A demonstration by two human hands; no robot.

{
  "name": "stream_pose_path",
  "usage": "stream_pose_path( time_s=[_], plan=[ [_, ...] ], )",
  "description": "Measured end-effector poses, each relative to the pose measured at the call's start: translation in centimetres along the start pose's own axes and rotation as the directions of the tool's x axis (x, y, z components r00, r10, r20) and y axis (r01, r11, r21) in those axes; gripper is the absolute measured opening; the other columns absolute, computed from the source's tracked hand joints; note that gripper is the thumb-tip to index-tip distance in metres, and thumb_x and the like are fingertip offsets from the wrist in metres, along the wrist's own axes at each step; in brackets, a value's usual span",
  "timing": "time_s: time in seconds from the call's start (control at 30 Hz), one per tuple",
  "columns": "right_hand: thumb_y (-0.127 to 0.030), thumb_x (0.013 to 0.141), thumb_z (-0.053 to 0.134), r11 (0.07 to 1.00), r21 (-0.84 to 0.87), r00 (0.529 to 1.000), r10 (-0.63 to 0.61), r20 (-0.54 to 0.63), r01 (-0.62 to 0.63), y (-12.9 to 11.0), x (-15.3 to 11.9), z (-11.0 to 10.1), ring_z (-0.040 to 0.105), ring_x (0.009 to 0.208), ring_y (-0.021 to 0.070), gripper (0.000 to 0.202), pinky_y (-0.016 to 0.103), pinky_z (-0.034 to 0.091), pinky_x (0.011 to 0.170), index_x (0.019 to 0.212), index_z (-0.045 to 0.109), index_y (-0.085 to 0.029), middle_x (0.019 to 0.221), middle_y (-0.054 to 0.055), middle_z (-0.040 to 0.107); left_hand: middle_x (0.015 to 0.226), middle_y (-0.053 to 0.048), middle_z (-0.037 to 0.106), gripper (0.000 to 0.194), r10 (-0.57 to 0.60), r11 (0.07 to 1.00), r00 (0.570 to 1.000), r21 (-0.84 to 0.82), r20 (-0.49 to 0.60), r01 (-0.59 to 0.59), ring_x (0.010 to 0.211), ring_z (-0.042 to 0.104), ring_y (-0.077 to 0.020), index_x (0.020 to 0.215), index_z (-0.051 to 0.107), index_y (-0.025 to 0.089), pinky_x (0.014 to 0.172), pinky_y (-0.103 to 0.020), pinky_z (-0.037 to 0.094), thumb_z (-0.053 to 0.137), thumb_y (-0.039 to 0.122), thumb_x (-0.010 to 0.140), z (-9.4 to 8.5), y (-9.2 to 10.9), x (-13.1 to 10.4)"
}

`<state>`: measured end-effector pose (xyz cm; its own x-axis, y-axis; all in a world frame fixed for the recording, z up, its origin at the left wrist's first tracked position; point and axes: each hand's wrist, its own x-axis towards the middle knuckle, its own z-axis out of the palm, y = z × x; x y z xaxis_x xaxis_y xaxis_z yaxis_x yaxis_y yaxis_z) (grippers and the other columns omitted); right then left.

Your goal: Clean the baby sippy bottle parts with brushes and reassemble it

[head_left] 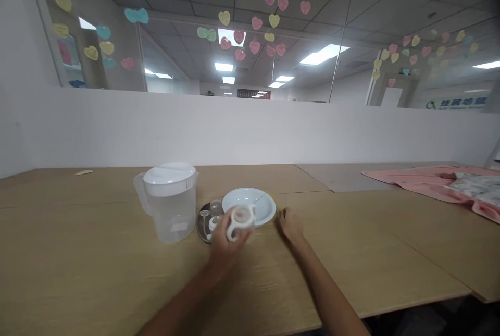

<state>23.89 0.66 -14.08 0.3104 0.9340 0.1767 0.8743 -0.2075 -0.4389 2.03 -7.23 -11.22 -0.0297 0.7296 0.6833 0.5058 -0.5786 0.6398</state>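
My left hand (225, 242) is wrapped round a white bottle with handles (241, 217), tilted with its round end toward me, above the near edge of a white bowl (234, 195). To the right of the bowl, my right hand (291, 225) is closed on the yellow-green end of a thin brush (278, 209), whose thin stem reaches over the bowl. Left of the bowl lies a dark round tray (201, 232) with a clear cap (216, 207), a white ring (213, 222) and a straw piece (204, 217), partly hidden by my left hand.
A clear pitcher with a white lid (174, 211) stands left of the tray. A pink cloth (424, 177) lies at the far right with a patterned item on it. A small flat object (83, 172) is at the back left. A white wall (234, 133) runs behind the table.
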Motion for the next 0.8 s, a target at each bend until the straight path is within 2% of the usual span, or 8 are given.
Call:
stream_pose_path(
  time_s=[0.07,0.13,0.33,0.47,0.53,0.6,0.7,0.8],
  plan=[
    [-0.029,0.094,0.029,0.998,-0.042,0.998,-0.044,0.051,0.046,-0.4,-0.4,0.2,0.065,0.088,0.0229,0.033,0.028,0.040,0.066,0.102,0.057,-0.013,0.096,0.015,0.068,0.107,-0.007,0.065,0.047,0.076,0.997,0.982,-0.039,0.176,-0.070,0.095,0.060,-0.0222,0.115,0.055,0.019,0.084,-0.032,0.048,0.065,0.034,0.071,0.8,0.7,-1.2],
    [-0.028,0.093,0.029,0.992,-0.083,0.992,-0.084,0.096,0.092,-0.5,-0.9,0.1,0.065,0.089,0.0240,0.033,0.029,0.040,0.067,0.103,0.056,-0.012,0.098,0.016,0.067,0.104,-0.006,0.066,0.047,0.077,0.997,0.951,-0.046,0.298,-0.066,0.093,0.061,-0.0213,0.113,0.056,0.020,0.083,-0.031,0.048,0.067,0.031,0.069,1.2,1.2,-1.7],
    [-0.025,0.089,0.039,0.961,-0.191,0.970,-0.165,0.176,0.198,-0.7,-2.5,-1.0,0.064,0.091,0.0239,0.028,0.029,0.041,0.071,0.097,0.062,-0.011,0.100,0.019,0.066,0.100,-0.003,0.067,0.038,-0.052,0.995,0.908,-0.053,0.417,0.082,0.089,0.061,-0.0182,0.110,0.052,0.021,0.079,-0.029,0.047,0.063,0.028,0.074,0.8,1.7,-1.2],
    [-0.031,0.084,0.049,0.937,-0.217,0.949,-0.229,0.218,0.276,-0.5,-2.9,-1.5,0.064,0.085,0.0239,0.025,0.028,0.040,0.065,0.083,0.067,-0.014,0.092,0.017,0.068,0.104,-0.004,0.065,0.046,0.009,0.999,0.874,-0.035,0.486,0.009,0.093,0.060,-0.0193,0.115,0.051,0.021,0.080,-0.028,0.046,0.065,0.034,0.074,-0.4,1.4,-0.6],
    [-0.036,0.081,0.051,0.922,-0.183,0.925,-0.293,0.242,0.341,0.0,-2.4,-2.1,0.065,0.076,0.0226,0.027,0.027,0.037,0.059,0.074,0.068,-0.016,0.082,0.014,0.069,0.110,-0.005,0.062,0.048,0.082,0.995,0.879,0.006,0.469,-0.096,0.097,0.059,-0.0206,0.117,0.052,0.021,0.083,-0.030,0.046,0.065,0.039,0.074,-1.1,0.7,-0.1],
    [-0.037,0.080,0.051,0.913,-0.133,0.909,-0.353,0.220,0.387,0.2,-1.5,-3.0,0.063,0.070,0.0208,0.027,0.026,0.034,0.056,0.069,0.068,-0.018,0.075,0.011,0.069,0.108,-0.006,0.062,0.038,0.108,0.985,0.928,0.089,0.357,-0.149,0.095,0.058,-0.0197,0.114,0.055,0.021,0.082,-0.030,0.046,0.056,0.040,0.082,-1.7,-0.5,0.7],
    [-0.033,0.080,0.051,0.911,-0.065,0.910,-0.400,0.108,0.408,-1.0,0.4,-4.2,0.063,0.069,0.0189,0.023,0.025,0.033,0.057,0.076,0.069,-0.019,0.074,0.009,0.069,0.098,-0.007,0.062,0.027,0.019,0.944,0.993,0.326,0.118,-0.057,0.089,0.060,-0.0178,0.103,0.059,0.018,0.079,-0.029,0.046,0.038,0.031,0.092,-2.7,-2.9,2.1],
    [-0.032,0.085,0.044,0.923,-0.062,0.925,-0.380,0.002,0.379,-4.4,2.0,-4.3,0.063,0.078,0.0203,0.029,0.025,0.033,0.060,0.090,0.069,-0.018,0.086,0.010,0.070,0.105,-0.008,0.060,0.026,-0.119,0.798,0.991,0.600,0.066,0.056,0.086,0.062,-0.0182,0.105,0.058,0.020,0.072,-0.028,0.046,0.036,0.022,0.091,-3.3,-4.6,3.1]
  ],
)
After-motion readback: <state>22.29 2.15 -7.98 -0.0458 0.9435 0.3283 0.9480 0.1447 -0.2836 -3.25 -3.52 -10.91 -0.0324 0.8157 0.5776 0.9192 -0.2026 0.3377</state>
